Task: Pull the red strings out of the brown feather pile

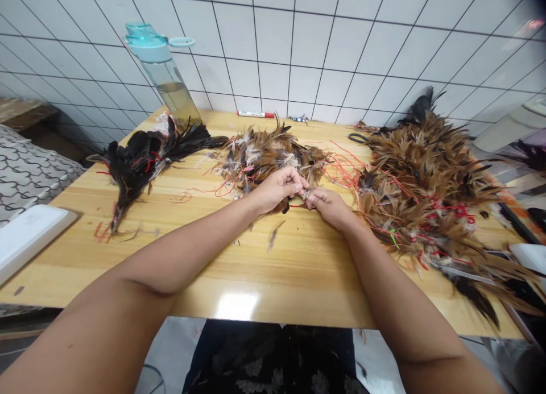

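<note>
At the middle of the table my left hand [281, 190] and my right hand [327, 204] meet, fingertips almost touching. Both are closed in a pinch on small feathers [306, 194], of which pale quill ends show between the fingers; how many there are I cannot tell. Dark feather tips poke out below my left hand. Just behind it lies a loose heap of brown and pale feathers [260, 152]. Red threads [341, 165] tangle to the right of that heap, near my right hand.
Black feathers [136, 155] lie at the left, before a tall water bottle [170, 81]. A large mound of brown feathers [426, 161] covers the right side. A red marker [256, 114] lies by the tiled wall. A white device [36, 235] sits at the left edge.
</note>
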The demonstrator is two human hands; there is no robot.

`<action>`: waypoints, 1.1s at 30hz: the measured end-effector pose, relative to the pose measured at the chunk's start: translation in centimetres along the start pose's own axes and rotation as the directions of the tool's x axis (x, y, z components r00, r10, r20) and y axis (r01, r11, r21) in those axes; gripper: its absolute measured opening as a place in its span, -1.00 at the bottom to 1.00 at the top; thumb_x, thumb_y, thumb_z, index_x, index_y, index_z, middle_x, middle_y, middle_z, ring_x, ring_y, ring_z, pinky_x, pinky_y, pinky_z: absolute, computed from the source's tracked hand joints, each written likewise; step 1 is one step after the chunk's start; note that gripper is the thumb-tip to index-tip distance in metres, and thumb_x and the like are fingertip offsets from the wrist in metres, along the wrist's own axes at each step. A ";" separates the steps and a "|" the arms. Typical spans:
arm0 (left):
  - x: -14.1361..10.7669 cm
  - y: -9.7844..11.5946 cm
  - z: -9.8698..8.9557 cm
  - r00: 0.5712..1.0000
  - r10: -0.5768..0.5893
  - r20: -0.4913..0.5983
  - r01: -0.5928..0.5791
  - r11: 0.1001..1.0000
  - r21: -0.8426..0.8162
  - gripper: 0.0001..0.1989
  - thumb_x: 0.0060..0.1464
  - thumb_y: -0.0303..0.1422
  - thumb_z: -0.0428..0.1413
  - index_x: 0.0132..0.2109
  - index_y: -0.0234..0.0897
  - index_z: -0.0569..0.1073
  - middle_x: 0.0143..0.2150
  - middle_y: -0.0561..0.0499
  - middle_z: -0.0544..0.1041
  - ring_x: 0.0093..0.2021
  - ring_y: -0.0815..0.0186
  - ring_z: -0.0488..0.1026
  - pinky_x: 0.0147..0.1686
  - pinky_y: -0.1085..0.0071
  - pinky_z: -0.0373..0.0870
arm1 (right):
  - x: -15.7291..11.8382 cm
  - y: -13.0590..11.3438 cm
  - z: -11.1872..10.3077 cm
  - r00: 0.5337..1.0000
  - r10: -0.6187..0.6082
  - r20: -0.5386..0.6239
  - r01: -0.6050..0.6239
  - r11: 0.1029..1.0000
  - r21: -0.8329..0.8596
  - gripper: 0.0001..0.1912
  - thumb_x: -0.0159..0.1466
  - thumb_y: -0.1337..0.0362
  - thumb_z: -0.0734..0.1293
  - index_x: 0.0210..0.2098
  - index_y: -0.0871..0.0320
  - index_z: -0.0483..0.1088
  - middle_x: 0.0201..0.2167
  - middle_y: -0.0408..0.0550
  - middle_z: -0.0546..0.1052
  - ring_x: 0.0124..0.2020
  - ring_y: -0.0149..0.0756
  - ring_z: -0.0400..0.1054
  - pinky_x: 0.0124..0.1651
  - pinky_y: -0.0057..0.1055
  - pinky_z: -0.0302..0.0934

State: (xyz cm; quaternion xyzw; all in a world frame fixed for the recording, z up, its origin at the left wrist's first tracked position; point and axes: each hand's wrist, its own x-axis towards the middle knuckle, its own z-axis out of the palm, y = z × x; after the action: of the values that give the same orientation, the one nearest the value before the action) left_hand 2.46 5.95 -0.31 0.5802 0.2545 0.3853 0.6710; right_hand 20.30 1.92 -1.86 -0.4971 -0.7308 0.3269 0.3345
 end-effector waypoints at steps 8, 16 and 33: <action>0.0 -0.5 1.0 0.997 -0.023 -0.073 0.031 0.994 0.107 -0.86 0.04 -0.51 0.10 -0.38 -0.32 0.25 -0.50 0.12 0.40 -0.56 0.54 0.28 -0.51 0.56 0.19 | 0.0 -1.0 0.7 0.989 0.051 0.139 0.035 0.829 -0.557 -0.74 0.32 0.32 0.17 -0.27 0.15 0.51 -0.22 0.02 0.53 -0.17 -0.26 0.35 -0.13 -0.40 0.15; 0.2 -0.9 0.4 0.989 0.016 -0.144 0.027 0.956 0.293 -0.88 0.05 -0.58 0.01 -0.39 -0.31 0.26 -0.51 0.12 0.39 -0.57 0.54 0.26 -0.53 0.58 0.17 | -0.1 -1.7 1.2 0.986 0.040 0.162 0.081 0.733 -0.676 -0.72 0.33 0.33 0.16 -0.29 0.20 0.52 -0.27 0.08 0.54 -0.21 -0.22 0.38 -0.14 -0.37 0.15; -0.3 1.8 0.5 0.958 -0.288 -0.009 0.258 0.841 0.476 -0.75 0.10 -0.23 0.13 -0.40 -0.34 0.39 -0.60 0.05 0.46 -0.65 0.49 0.31 -0.68 0.60 0.09 | -1.3 -1.9 0.8 0.988 -0.061 -0.139 -0.067 0.645 -0.761 -0.69 0.33 0.30 0.11 -0.30 0.14 0.48 -0.34 0.03 0.50 -0.32 -0.26 0.32 -0.35 -0.37 0.02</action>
State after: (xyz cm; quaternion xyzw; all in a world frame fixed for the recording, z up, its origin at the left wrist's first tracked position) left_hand 2.33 5.49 1.56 0.6955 0.3994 0.1939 0.5649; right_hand 19.05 0.01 -1.03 -0.6163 -0.7720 -0.0496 0.1477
